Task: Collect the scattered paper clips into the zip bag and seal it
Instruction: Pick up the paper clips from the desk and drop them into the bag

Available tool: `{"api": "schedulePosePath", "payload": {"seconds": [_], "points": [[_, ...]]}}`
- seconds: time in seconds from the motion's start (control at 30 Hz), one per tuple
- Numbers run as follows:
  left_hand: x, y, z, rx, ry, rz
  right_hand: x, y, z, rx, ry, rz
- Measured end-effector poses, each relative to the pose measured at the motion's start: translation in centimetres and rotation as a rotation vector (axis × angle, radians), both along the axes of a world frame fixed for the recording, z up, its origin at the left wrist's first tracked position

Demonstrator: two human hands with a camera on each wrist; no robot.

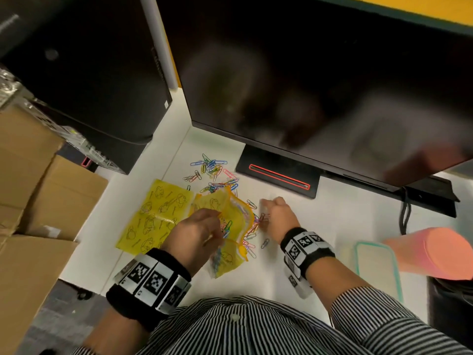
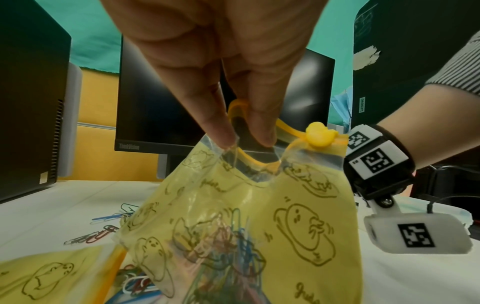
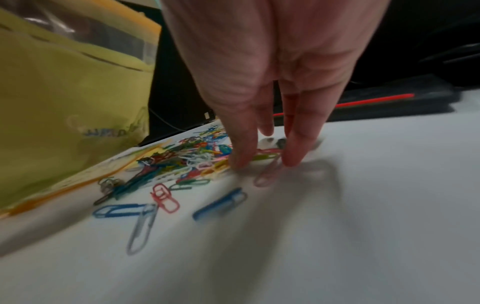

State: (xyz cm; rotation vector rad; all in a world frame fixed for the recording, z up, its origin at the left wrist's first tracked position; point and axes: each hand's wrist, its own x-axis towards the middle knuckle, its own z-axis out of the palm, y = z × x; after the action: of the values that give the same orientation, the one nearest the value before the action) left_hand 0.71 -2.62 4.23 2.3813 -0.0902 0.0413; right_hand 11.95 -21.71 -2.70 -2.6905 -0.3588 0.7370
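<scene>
My left hand [image 1: 197, 231] pinches the rim of the yellow zip bag [image 1: 235, 213], and finger and thumb [image 2: 246, 142] lift its mouth open. A yellow duck slider [image 2: 319, 134] sits at one end of the zip. Several coloured paper clips [image 2: 228, 246] lie inside the bag [image 2: 285, 216]. Just right of the bag [image 3: 64, 92], my right hand [image 1: 276, 213] points straight down, its fingertips [image 3: 239, 160] touching loose clips [image 3: 182, 164] on the white table. More paper clips [image 1: 212, 172] lie scattered behind the bag.
A second yellow bag [image 1: 156, 213] lies flat to the left. A monitor stand base [image 1: 279, 175] with a red line is right behind the clips. A computer tower [image 1: 89, 85] and cardboard boxes [image 1: 38, 201] are left; a teal-rimmed container [image 1: 376, 267] and a pink cup [image 1: 435, 254] right.
</scene>
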Motion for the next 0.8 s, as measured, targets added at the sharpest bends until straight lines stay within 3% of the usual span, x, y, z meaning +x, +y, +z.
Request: {"api": "schedulePosePath", "payload": {"seconds": [0.1,0.27,0.5,0.67,0.8], "points": [[-0.1,0.3,-0.1,-0.016,-0.002,-0.002,-0.3,1.6,-0.1,0.064,0.059,0.065],[-0.2,1.1,-0.5,-0.036,0.002,0.038,-1.8,1.7,-0.1,-0.076,0.063,0.285],[0.0,1.5,-0.5,-0.056,-0.007,0.045,-2.0,1.0,0.0,-0.065,-0.085,0.248],[0.0,1.5,-0.5,-0.039,0.003,0.035,-1.2,0.3,0.3,0.003,-0.074,0.113],[0.0,1.2,-0.5,-0.032,0.008,0.036,-0.3,-1.1,1.1,0.187,-0.022,-0.182]]}}
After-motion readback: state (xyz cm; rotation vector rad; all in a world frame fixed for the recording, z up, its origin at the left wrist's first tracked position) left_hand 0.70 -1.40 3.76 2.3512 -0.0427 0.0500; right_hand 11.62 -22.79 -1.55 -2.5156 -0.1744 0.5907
